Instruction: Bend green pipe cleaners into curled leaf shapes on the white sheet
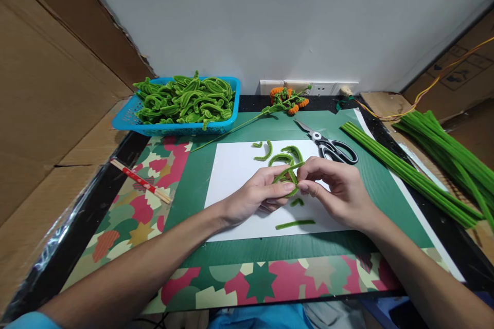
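Over a white sheet (pixel 231 185), my left hand (pixel 266 190) pinches a piece made of bent green fuzzy stems (pixel 287 172). My right hand (pixel 332 185) meets it from the right, thumb and forefinger closed on the same piece. Curved green pieces (pixel 266 151) lie on the sheet beyond my hands. Nearer to me are a small bent piece (pixel 297 202) and a short straight one (pixel 295 224). Black-and-grey scissors (pixel 328 145) rest just past my right hand, blades pointing away to the left.
A blue basket (pixel 181 128) heaped with green twisted pieces stands at the back left. Beside it lies an orange flower stem (pixel 283 103). Long green stems (pixel 409 172) are at the right, chopsticks in a red wrapper (pixel 141 180) at the left. Wall sockets (pixel 322 89) are behind.
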Available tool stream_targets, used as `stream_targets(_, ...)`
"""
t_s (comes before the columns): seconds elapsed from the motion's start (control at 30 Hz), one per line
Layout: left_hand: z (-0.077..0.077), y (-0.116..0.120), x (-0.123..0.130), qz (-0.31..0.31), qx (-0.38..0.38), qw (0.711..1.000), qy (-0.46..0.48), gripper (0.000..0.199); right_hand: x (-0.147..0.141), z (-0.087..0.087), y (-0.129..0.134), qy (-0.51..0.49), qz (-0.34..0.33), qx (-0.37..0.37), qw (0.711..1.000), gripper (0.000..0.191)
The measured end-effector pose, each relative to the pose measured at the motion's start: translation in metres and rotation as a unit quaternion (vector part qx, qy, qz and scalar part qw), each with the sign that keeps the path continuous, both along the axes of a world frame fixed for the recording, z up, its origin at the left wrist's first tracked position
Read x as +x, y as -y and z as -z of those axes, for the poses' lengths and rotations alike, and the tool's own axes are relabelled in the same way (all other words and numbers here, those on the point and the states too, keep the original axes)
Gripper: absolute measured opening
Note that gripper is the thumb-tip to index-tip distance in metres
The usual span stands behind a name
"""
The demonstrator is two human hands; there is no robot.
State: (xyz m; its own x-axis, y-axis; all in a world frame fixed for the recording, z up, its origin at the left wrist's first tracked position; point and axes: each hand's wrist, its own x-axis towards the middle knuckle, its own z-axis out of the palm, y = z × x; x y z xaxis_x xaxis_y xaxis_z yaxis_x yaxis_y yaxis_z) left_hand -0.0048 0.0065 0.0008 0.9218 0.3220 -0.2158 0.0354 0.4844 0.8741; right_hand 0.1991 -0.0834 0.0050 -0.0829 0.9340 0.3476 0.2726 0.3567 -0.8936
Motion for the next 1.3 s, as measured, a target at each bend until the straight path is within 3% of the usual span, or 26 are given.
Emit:
stream_targets(0.43, -0.0038, 0.0007, 0.0009, -0.006, 0.010, 1.000, 0.006, 0.028, -0.0025, 0.0041, 0.0014, 0.002, -0.023, -0.029, 0.999, 0.014)
stream_targets(0.77, -0.0036, 0.0007, 0.0020, -0.028, -0.006, 0.999, -0.034, 0.028, 0.0026, 0.0011, -0.0017, 0.025, 0.019, -0.014, 0.999, 0.010)
stream_targets(1.07, -0.0037, 0.0072, 0.0058, -0.030, 0.034, 0.998, -0.053, 0.035, 0.0047, -0.0051, -0.0017, 0.086, 0.029, -0.006, 0.996, 0.012)
stream_targets(1.3, 0.0000, 0.0092, 0.0045, -0.024, 0.070, 0.996, -0.056, 0.033, 0.0018, -0.0038, -0.0014, 0.075, 0.001, -0.055, 0.996, 0.015)
